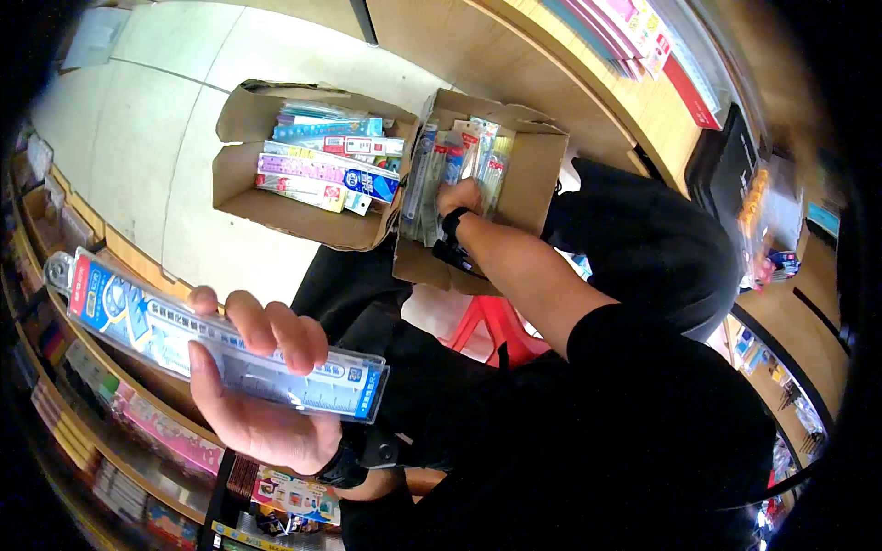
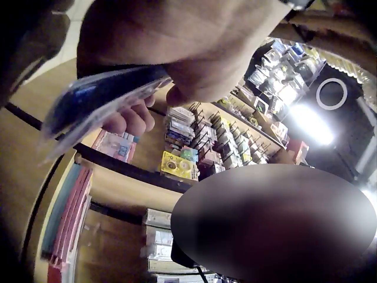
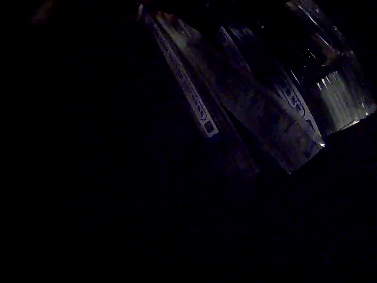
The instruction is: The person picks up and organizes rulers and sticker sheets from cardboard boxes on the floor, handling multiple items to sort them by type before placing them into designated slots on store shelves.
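Observation:
A clear packet with a blue and white ruler set (image 1: 220, 344) lies across my left hand (image 1: 266, 395), gripped between thumb and fingers at the lower left of the head view. In the left wrist view the packet (image 2: 94, 97) shows edge-on beside the curled fingers (image 2: 132, 118). My right hand (image 1: 464, 197) reaches into the right cardboard box (image 1: 537, 179), among upright packets (image 1: 496, 174); its fingertips are hidden there. The right wrist view is very dark, with some clear packets (image 3: 265, 112) in its upper part.
Left of that box stands another cardboard box (image 1: 241, 197) with ruler packets (image 1: 303, 167). A red stool (image 1: 496, 331) is between the legs. Shelves of goods (image 1: 165, 432) line the lower left, and a wooden shelf (image 1: 643, 119) runs along the upper right.

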Tool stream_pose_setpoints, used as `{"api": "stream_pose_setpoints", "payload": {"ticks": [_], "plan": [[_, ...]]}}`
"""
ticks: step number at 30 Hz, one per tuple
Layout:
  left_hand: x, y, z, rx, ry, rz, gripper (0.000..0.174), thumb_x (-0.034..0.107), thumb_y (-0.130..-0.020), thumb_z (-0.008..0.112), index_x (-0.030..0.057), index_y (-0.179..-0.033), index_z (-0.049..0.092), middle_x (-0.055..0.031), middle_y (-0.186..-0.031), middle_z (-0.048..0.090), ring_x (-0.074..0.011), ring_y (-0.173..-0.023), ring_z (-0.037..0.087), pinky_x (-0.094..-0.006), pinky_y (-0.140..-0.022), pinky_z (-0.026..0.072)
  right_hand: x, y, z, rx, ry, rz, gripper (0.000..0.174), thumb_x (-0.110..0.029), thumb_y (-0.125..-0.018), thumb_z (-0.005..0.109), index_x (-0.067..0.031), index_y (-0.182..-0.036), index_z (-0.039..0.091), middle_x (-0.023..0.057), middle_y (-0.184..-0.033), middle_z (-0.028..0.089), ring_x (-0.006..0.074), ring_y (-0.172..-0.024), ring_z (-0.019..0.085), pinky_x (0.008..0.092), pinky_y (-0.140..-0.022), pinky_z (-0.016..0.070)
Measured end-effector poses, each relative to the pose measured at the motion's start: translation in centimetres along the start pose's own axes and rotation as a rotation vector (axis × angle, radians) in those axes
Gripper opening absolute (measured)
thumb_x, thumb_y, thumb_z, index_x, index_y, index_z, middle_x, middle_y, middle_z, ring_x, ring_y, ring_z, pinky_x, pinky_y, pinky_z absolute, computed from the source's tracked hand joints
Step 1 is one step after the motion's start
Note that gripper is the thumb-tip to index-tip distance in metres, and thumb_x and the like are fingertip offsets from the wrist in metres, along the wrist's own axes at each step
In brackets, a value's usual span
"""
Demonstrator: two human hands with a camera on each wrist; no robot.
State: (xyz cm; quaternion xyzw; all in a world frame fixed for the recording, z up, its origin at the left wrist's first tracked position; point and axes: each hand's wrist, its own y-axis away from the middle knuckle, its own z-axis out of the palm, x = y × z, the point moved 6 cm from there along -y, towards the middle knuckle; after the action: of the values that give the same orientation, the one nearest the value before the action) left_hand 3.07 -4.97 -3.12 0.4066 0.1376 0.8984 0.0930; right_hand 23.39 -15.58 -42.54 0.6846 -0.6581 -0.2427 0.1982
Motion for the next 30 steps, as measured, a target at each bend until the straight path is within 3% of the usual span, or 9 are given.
{"api": "stream_pose_setpoints", "payload": {"ticks": [10, 16, 18, 20, 21, 22, 26, 28, 30], "plan": [[-0.7, -0.2, 0.1, -0.059, -0.021, -0.044, 0.035, 0.024, -0.09, 0.051, 0.0023, -0.115, 0.04, -0.0079, -0.077, 0.053, -0.0155, -0.06, 0.051, -0.0273, -0.054, 0.0433, 2.1, -0.6, -5.3, 0.045, -0.477, -0.373, 0.032, -0.02, -0.069, 0.073, 0.0008, -0.091, 0.061, 0.02, -0.088, 0.065, 0.0343, -0.088, 0.062, 0.0395, -0.079, 0.0472], [-3.4, -0.5, 2.9, -0.278, -0.28, -0.064, 0.029, 0.014, -0.086, 0.057, 0.0013, -0.11, 0.045, -0.0099, -0.082, 0.059, -0.0141, -0.06, 0.054, -0.0263, -0.054, 0.0449, -3.0, 6.5, -21.0, -0.035, -0.396, -0.884, 0.026, -0.007, -0.077, 0.065, 0.0024, -0.1, 0.056, 0.0152, -0.09, 0.065, 0.023, -0.085, 0.063, 0.0341, -0.076, 0.0477], [-3.8, 0.0, 3.5, -0.28, -0.289, -0.091, 0.028, 0.014, -0.085, 0.059, 0.0019, -0.108, 0.047, -0.01, -0.083, 0.06, -0.013, -0.06, 0.054, -0.0246, -0.053, 0.0443, -3.4, 6.6, -22.5, -0.059, -0.52, -1.031, 0.026, -0.013, -0.077, 0.064, 0.0016, -0.097, 0.056, 0.0221, -0.09, 0.063, 0.0385, -0.087, 0.06, 0.0415, -0.076, 0.0468], [-5.1, 0.5, 4.3, -0.34, -0.356, -0.112, 0.029, 0.014, -0.085, 0.06, 0.0021, -0.108, 0.047, -0.0096, -0.083, 0.062, -0.0119, -0.063, 0.055, -0.0229, -0.053, 0.0442, -3.8, 7.3, -25.1, -0.188, -0.596, -1.103, 0.03, -0.013, -0.076, 0.065, 0.0021, -0.1, 0.056, 0.0198, -0.092, 0.064, 0.0339, -0.086, 0.063, 0.039, -0.078, 0.0478], [-6.2, 0.5, 4.4, -0.374, -0.345, -0.146, 0.031, 0.015, -0.084, 0.063, 0.0022, -0.107, 0.047, -0.0101, -0.085, 0.063, -0.0118, -0.067, 0.057, -0.0225, -0.054, 0.0447, -3.6, 7.6, -26.0, -0.332, -0.634, -1.107, 0.028, -0.008, -0.078, 0.064, 0.0027, -0.102, 0.055, 0.0146, -0.096, 0.065, 0.024, -0.085, 0.064, 0.0335, -0.078, 0.0495], [-7.9, 1.4, 5.3, -0.425, -0.451, -0.2, 0.032, 0.017, -0.083, 0.064, 0.0019, -0.106, 0.047, -0.0106, -0.087, 0.064, -0.0116, -0.069, 0.058, -0.0224, -0.054, 0.0447, -2.6, 13.2, -31.2, -0.703, -0.821, -1.031, 0.024, -0.002, -0.081, 0.059, 0.0025, -0.104, 0.055, 0.0101, -0.097, 0.065, 0.0161, -0.084, 0.063, 0.0292, -0.075, 0.0508], [-11.3, 3.6, 7.1, -0.671, -0.516, -0.278, 0.023, 0.017, -0.085, 0.063, 0.0055, -0.101, 0.05, -0.0086, -0.091, 0.064, -0.01, -0.071, 0.058, -0.0212, -0.056, 0.0441, -0.7, 16.9, -36.5, -0.934, -0.864, -1.081, 0.023, -0.001, -0.084, 0.058, -0.0006, -0.107, 0.055, 0.008, -0.096, 0.065, 0.0147, -0.085, 0.063, 0.0286, -0.075, 0.0515], [-14.3, 7.9, 9.4, -0.683, -0.174, -0.556, 0.029, 0.017, -0.087, 0.061, 0.0046, -0.111, 0.052, -0.0083, -0.102, 0.063, -0.0143, -0.088, 0.062, -0.0257, -0.074, 0.0517, 0.8, 18.0, -38.2, -0.972, -0.954, -1.116, 0.024, -0.005, -0.086, 0.058, -0.0026, -0.11, 0.053, 0.0073, -0.097, 0.065, 0.014, -0.084, 0.063, 0.0276, -0.072, 0.0523], [-14.7, 9.9, 8.8, -0.978, -0.141, -0.708, 0.05, 0.028, -0.09, 0.055, -0.0012, -0.128, 0.04, -0.0169, -0.114, 0.058, -0.0276, -0.102, 0.06, -0.0422, -0.088, 0.0502, 1.8, 20.0, -39.2, -1.07, -0.975, -1.126, 0.031, -0.002, -0.087, 0.057, -0.0032, -0.116, 0.049, 0.0073, -0.096, 0.064, 0.0122, -0.083, 0.062, 0.0266, -0.07, 0.0521]]}}
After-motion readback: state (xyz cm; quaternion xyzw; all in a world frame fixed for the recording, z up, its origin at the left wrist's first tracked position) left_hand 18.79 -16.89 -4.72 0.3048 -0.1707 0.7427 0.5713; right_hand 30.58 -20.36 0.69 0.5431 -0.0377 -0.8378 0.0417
